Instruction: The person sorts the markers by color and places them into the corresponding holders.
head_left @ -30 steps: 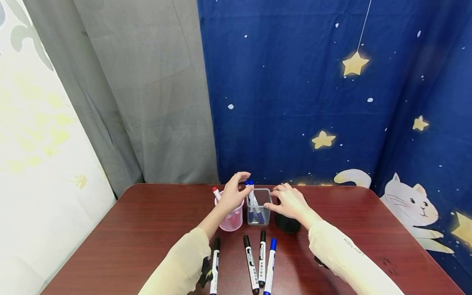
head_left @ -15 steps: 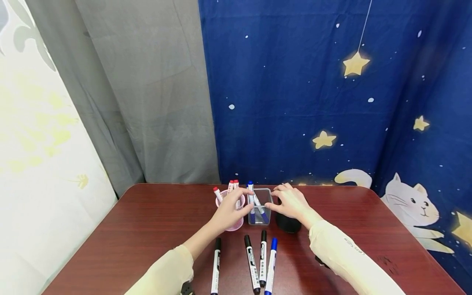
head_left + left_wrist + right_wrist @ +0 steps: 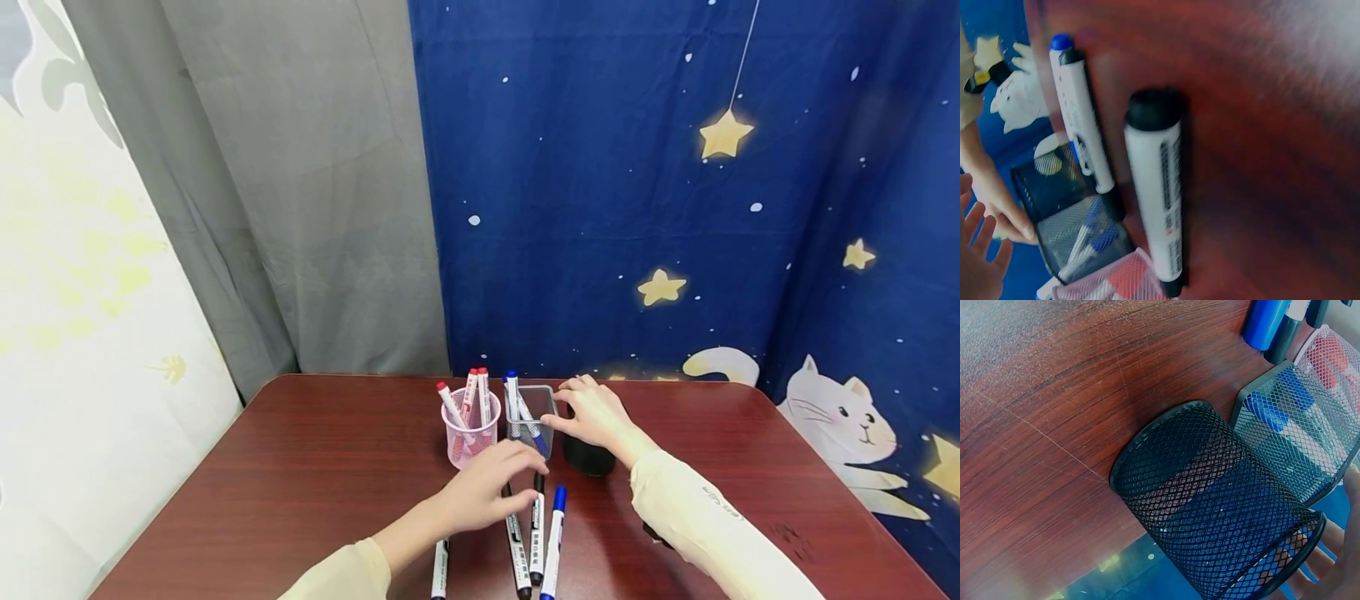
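My left hand [image 3: 495,487], fingers spread and lightly bent, is above two black-capped whiteboard markers [image 3: 517,550] with nothing between finger and thumb. Beside them lie a blue-capped marker [image 3: 553,542] and, under my left forearm, another black-capped marker [image 3: 1157,194]. My right hand [image 3: 596,412] stays over the top of the black mesh pen cup [image 3: 1210,494], its thumb at the rim of the grey square mesh holder [image 3: 1254,381]. Blue markers [image 3: 513,400] stand in that holder. A pink mesh cup [image 3: 455,446] to its left holds red-capped markers [image 3: 483,400].
The holders stand in a row toward the far edge of the dark red-brown wooden table [image 3: 337,467]. Behind it hang a grey curtain [image 3: 330,208] and a blue star-patterned curtain [image 3: 570,250]. A small dark scribble [image 3: 787,540] marks the table at right.
My left hand has left the area above the pink cup and grey holder and come down toward me over the markers. The right hand has stayed in place.
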`<state>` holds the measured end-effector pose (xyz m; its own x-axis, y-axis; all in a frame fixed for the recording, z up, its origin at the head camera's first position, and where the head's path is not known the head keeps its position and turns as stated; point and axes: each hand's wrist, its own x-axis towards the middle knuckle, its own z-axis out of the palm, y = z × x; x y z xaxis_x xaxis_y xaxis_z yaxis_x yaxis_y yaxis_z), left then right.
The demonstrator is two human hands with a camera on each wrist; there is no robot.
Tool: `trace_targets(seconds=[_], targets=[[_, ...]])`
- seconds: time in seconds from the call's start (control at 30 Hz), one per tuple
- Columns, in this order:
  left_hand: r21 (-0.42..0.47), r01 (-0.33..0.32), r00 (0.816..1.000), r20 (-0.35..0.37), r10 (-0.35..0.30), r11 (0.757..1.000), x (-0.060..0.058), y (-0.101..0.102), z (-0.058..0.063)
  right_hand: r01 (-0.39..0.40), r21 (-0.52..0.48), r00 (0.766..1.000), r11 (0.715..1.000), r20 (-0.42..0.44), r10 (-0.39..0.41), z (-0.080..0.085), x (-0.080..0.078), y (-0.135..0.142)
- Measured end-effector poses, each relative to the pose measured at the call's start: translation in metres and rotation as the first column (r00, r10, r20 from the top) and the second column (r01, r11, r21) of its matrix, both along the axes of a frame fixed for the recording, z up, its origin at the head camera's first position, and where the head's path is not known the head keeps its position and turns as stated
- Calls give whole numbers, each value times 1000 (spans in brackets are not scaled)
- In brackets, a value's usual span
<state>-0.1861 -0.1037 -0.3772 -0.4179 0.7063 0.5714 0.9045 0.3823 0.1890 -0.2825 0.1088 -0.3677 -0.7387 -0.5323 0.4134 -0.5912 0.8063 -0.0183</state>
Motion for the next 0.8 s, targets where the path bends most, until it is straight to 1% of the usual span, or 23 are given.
trace_targets(seconds=[0.1,0.2,0.27,0.3,0.4,0.47,0.53,0.63,0.8], targets=[[-86,40,995,-86,-47,996,6,4,-8,-3,0,1000,1000,3,3,-1,0,0],[-198,71,984,-144,-101,978,13,7,-14,-5,-5,1000,1000,6,5,-1,0,0],[-291,63,973,-195,-124,955,18,10,-18,-5,-6,1000,1000,5,5,-1,0,0],[-334,59,970,-203,-133,941,20,11,-20,-6,-8,1000,1000,4,6,-1,0,0],[-440,19,946,-283,-158,898,26,15,-27,-5,-8,1000,1000,5,5,-1,0,0],[-476,7,937,-303,-172,879,29,17,-31,-6,-8,1000,1000,5,6,-1,0,0],[-500,-3,928,-324,-184,866,31,19,-34,-5,-9,1000,1000,4,5,-1,0,0],[-528,-5,925,-325,-196,849,33,21,-36,-7,-9,1000,1000,-1,7,-2,0,0],[-549,-4,925,-320,-206,836,32,24,-43,-10,-14,1000,1000,-8,10,-2,0,0]])
